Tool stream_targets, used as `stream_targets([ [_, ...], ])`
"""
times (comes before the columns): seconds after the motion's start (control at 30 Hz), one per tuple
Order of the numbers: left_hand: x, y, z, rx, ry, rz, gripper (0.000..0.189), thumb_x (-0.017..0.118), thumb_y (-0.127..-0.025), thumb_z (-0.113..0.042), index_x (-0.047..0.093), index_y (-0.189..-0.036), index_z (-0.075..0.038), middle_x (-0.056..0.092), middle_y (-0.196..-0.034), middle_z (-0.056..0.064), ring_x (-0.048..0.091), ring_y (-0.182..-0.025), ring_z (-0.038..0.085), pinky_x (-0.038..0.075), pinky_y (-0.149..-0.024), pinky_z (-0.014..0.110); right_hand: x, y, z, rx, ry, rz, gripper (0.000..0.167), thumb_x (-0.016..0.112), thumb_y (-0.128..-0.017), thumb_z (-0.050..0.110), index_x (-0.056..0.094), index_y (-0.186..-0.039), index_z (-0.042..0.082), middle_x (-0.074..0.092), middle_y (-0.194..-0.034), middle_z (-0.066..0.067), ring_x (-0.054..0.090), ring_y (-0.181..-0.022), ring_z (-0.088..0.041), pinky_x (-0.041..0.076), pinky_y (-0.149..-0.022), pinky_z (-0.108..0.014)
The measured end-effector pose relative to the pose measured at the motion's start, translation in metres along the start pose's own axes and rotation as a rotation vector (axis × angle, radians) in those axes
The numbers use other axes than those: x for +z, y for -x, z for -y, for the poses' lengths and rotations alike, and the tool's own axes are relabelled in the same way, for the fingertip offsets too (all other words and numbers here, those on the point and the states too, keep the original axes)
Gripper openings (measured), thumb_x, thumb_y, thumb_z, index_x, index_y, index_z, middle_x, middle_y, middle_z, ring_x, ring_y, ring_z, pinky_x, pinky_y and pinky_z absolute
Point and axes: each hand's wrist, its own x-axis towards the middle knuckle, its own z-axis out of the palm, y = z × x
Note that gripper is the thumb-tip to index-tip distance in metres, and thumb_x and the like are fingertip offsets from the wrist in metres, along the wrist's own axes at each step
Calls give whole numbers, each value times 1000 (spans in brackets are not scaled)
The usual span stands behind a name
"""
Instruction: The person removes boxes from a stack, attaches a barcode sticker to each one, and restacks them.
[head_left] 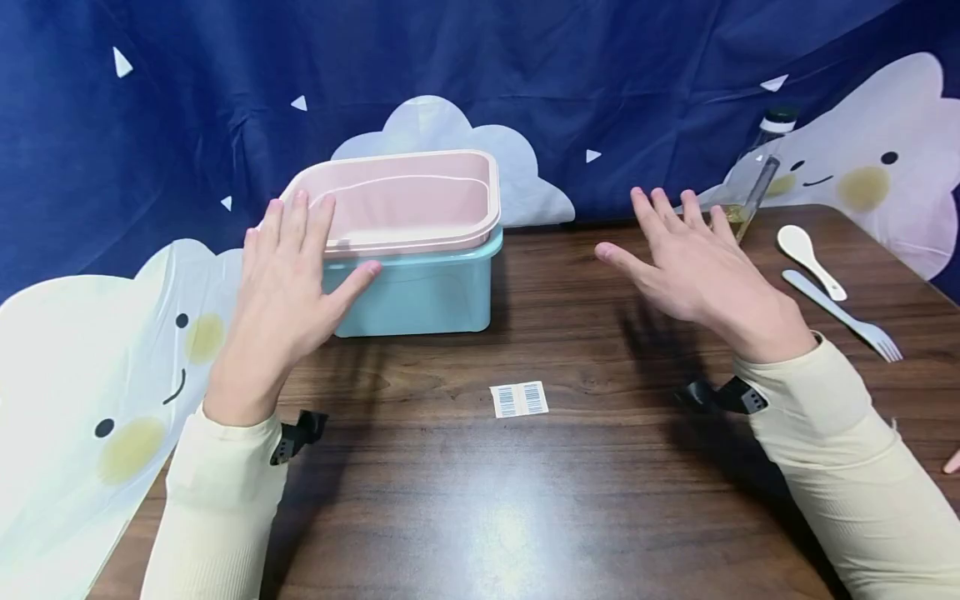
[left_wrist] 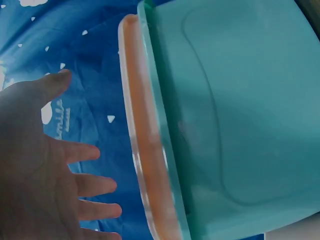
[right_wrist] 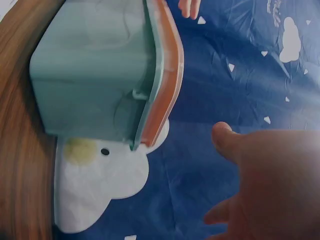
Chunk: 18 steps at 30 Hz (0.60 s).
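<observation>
A pink plastic bin (head_left: 420, 204) sits nested in the top of a light blue bin (head_left: 420, 296) at the back of the table. My left hand (head_left: 288, 287), fingers spread and straight, hovers in front of the bins' left end and overlaps them in the head view. In the left wrist view a gap shows between that hand and the pink rim (left_wrist: 131, 100). Over the table to the right of the bins, my right hand (head_left: 693, 271) is held up, fingers extended and nothing in it. The right wrist view also shows it apart from the bins.
A small barcode label (head_left: 519, 400) lies mid-table. Behind my right hand stands a clear bottle (head_left: 777, 127) with yellowish liquid. A white spoon (head_left: 806, 254) and a pale fork (head_left: 847, 315) lie at the right. A fingertip (head_left: 952, 462) shows at the right edge. A blue curtain (head_left: 615, 75) hangs behind.
</observation>
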Motion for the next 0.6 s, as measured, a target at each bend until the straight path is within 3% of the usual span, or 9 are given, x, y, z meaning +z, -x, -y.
stream_targets([
  [0.27, 1, -6, 18, -72, -24, 34, 87, 53, -96, -59, 22, -161, -9, 18, -165, 26, 12, -153, 47, 11, -120, 67, 0, -4, 36, -105, -43, -103, 92, 33, -97, 74, 10, -163, 15, 20, -164, -28, 15, -152, -49, 17, -120, -65],
  [0.6, 2, -10, 48, -153, 31, -21, 84, 54, -97, -57, 31, -157, -4, 27, -158, 36, 23, -145, 55, 19, -119, 65, 10, -21, 70, -186, -153, -170, 90, 44, -95, 71, 19, -163, 17, 36, -162, -14, 36, -147, -38, 33, -116, -59],
])
